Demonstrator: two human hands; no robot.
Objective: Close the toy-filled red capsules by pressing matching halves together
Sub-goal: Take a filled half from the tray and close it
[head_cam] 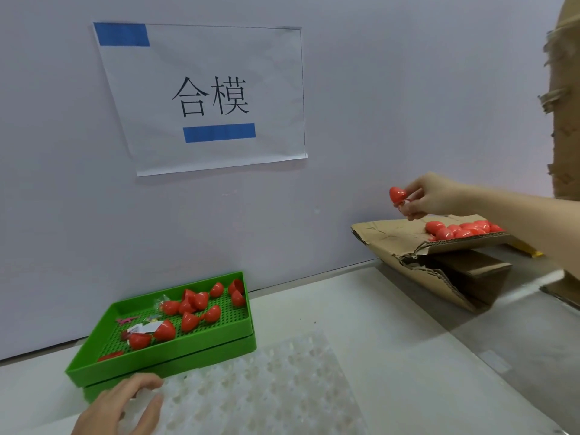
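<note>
Head view: right hand [430, 196] fingers pinching red capsule [397, 194] above torn cardboard box [392, 237]; left hand [122, 403] fingers relaxed beside green tray [163, 361].

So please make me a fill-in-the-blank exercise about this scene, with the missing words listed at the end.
1. The right hand pinches one ____ capsule.
2. The loose capsule halves lie in a ____ tray.
3. A pile of capsules sits on torn ____.
4. The left hand rests near the tray, holding ____.

Missing words: red; green; cardboard; nothing
</note>
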